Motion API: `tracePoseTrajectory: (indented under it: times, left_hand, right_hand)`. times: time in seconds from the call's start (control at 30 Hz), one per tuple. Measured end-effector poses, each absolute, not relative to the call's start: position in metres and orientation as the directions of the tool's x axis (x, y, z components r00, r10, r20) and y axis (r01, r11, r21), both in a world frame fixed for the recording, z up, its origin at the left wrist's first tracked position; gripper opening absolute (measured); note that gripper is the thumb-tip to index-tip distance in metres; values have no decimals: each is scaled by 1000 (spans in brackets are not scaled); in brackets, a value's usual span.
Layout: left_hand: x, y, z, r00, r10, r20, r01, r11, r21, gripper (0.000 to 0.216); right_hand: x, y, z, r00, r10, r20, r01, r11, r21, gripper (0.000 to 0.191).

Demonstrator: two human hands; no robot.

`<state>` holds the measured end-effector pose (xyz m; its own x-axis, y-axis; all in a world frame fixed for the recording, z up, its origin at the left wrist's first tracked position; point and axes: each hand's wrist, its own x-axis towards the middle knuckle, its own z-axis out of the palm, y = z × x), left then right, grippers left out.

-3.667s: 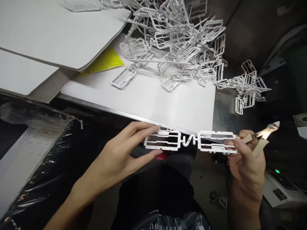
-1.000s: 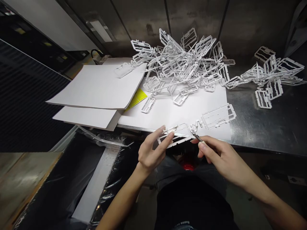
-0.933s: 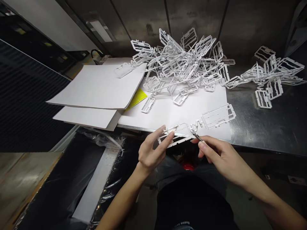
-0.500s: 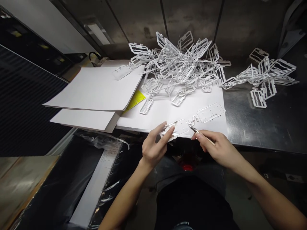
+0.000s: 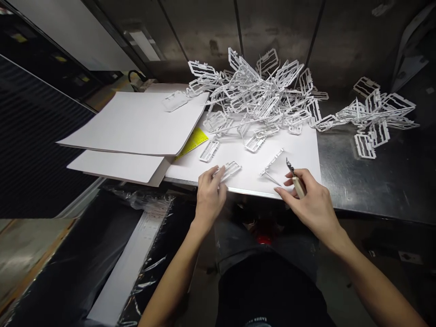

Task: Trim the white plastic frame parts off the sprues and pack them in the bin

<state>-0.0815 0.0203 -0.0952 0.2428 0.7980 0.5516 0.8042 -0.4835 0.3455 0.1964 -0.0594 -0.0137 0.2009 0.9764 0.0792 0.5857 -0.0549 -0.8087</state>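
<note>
My left hand (image 5: 208, 196) rests at the near edge of the white sheet (image 5: 303, 145), fingers closed on a small white plastic frame (image 5: 230, 168). A second frame with its thin runner (image 5: 272, 162) stands tilted on the sheet just right of it, apart from the first. My right hand (image 5: 312, 205) grips small cutters (image 5: 295, 178) with pale handles, blades pointing up and away. Its forefinger reaches left to the runner's near end.
A big heap of white plastic frames (image 5: 259, 91) covers the back of the sheet, with a smaller heap (image 5: 371, 116) on the dark metal table at the right. Stacked white boards (image 5: 136, 122) lie left, over a yellow card (image 5: 195, 140). Black plastic-wrapped bins sit below left.
The joined pair of frames has come apart: my left hand carried one frame left onto the sheet, and my right hand drew the cutters back to the right with the other frame.
</note>
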Motion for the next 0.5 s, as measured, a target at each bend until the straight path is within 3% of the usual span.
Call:
tracePoseTrajectory:
  times: [0.1, 0.27, 0.37, 0.5]
  left_hand:
    - [-82, 19, -87, 276, 815, 510, 794, -492, 357, 57]
    - [-75, 13, -53, 398, 790, 466, 728, -581, 364, 76]
    - [-66, 13, -36, 484, 757, 438, 657, -645, 389, 83]
    - [-50, 24, -19, 616, 630, 474, 507, -777, 373, 98]
  right_hand:
    - [187, -45, -29, 144, 962, 230, 749, 46, -661, 31]
    - [188, -26, -40, 10, 980, 198, 850, 96, -518, 18]
    - [202, -26, -31, -42, 975, 217, 760, 173, -626, 18]
    - [226, -33, -12, -50, 983, 178, 483, 180, -857, 15]
